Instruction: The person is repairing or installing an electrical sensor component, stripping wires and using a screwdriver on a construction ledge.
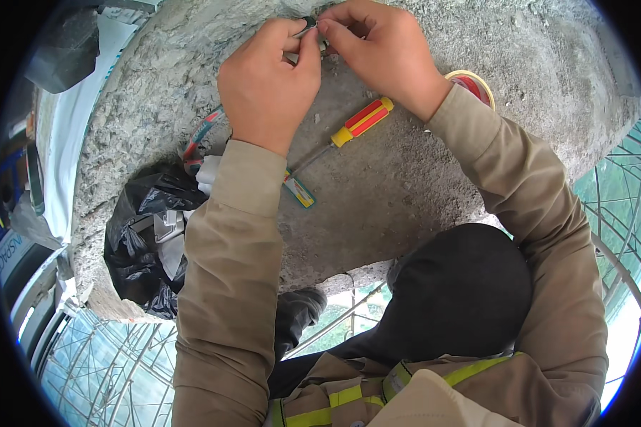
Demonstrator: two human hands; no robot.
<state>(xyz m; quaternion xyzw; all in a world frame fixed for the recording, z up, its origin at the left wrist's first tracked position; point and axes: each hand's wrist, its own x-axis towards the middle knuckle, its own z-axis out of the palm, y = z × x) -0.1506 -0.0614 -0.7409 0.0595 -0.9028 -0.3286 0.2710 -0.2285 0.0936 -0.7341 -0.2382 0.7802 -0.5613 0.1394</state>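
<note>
Both hands meet at the far edge of the concrete surface. My left hand is closed, thumb and forefinger pinching a small dark piece. Against its right end, my right hand is closed in a pinch too; what sits between its fingertips is too small and covered to make out. Below the hands lies a screwdriver with a red and yellow handle, its shaft pointing down-left. At its tip is a small green and yellow object. A tool with red and teal handles lies left of my left wrist, partly hidden.
A black plastic bag with white and grey pieces sits left of my left forearm. A tape roll lies by my right wrist. The rough concrete ledge ends before my knee; metal bars and green netting show beyond.
</note>
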